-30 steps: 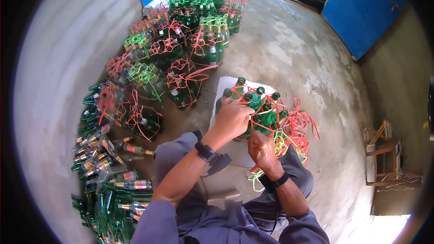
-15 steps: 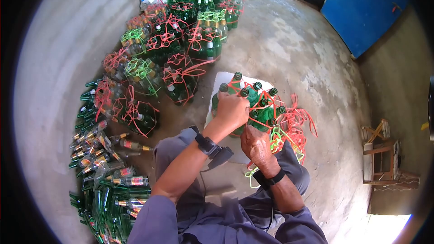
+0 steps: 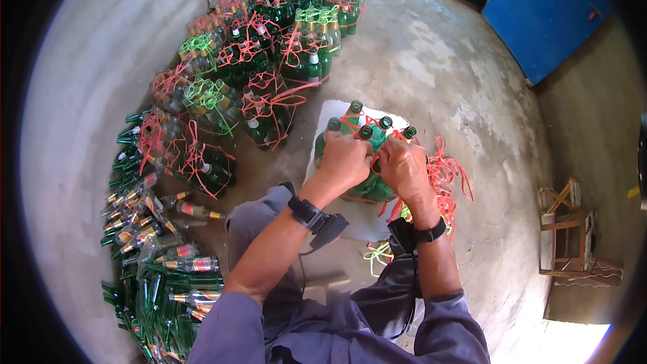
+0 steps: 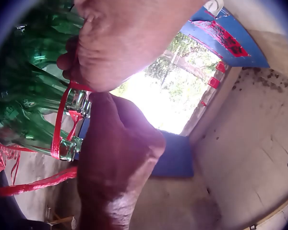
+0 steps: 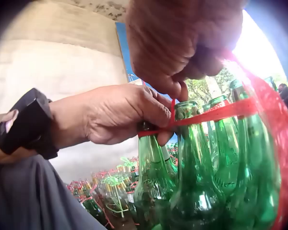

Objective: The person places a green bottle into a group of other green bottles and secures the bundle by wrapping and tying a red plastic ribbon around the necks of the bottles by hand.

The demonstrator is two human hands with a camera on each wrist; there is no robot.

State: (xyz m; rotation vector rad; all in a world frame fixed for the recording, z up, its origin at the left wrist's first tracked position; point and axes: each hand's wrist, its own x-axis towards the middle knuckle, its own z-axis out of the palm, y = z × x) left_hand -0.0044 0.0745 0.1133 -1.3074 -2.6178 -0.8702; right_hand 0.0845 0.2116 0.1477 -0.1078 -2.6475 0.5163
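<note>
Green bottles stand in a cluster on a white sheet, red strap looped round their necks. The left hand is at the near left bottle necks, its thumb and fingers pinching the red strap beside a bottle mouth, as the right wrist view shows. Just right of it, the right hand has curled fingers over the necks and pinches the strap too. In the left wrist view the right hand and left hand nearly meet. Part of the cluster is hidden beneath both hands.
Strapped bundles of bottles stand at the left and back. Loose bottles lie along the left wall. Red strap is heaped right of the cluster. A wooden frame stands at the right, and a blue door is behind.
The right hand has moved up and forward, from the near side of the cluster to over the right bottle necks. The left hand has stayed at the left necks.
</note>
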